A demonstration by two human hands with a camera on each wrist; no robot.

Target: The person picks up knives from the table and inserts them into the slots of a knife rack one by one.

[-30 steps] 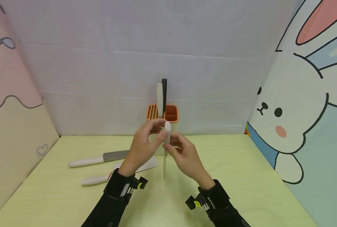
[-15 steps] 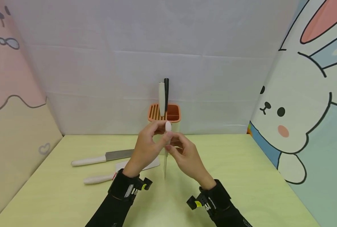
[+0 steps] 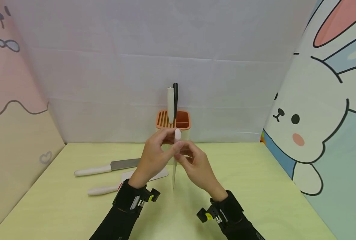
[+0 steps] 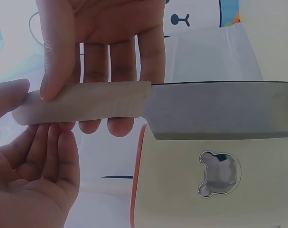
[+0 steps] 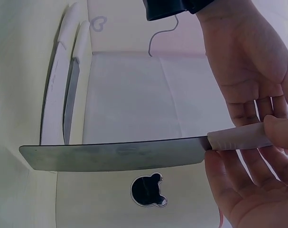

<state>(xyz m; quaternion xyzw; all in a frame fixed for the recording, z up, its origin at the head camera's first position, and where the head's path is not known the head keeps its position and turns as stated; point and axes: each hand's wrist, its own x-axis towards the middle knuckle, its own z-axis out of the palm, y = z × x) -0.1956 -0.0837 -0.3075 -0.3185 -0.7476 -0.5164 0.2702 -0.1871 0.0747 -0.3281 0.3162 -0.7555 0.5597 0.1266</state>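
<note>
Both hands hold a kitchen knife (image 3: 177, 134) upright, with its white handle at the top and its grey blade (image 5: 115, 156) pointing down. My left hand (image 3: 156, 154) grips the handle near its top end. Lower on the handle, my right hand (image 3: 196, 163) pinches it, fingertips close to where the blade begins in the right wrist view. The thumb of the left hand overlaps the right fingers in the head view. Directly behind the hands stands a knife holder (image 3: 182, 118) with an orange slotted top; its cream body (image 4: 181, 209) has a bear-shaped window.
A white-handled knife (image 3: 125, 164) with a grey blade lies left on the pale yellow table (image 3: 250, 186). Closer in lies another white-handled knife (image 3: 101, 190) with a whitish blade, partly behind the left wrist. White (image 3: 170, 105) and black (image 3: 175, 100) handles rise from the holder.
The left hand has moved slightly right, its thumb coming across the handle to the right fingers. The view has shifted a little. Over the last half second the hands and knife stay nearly still.
</note>
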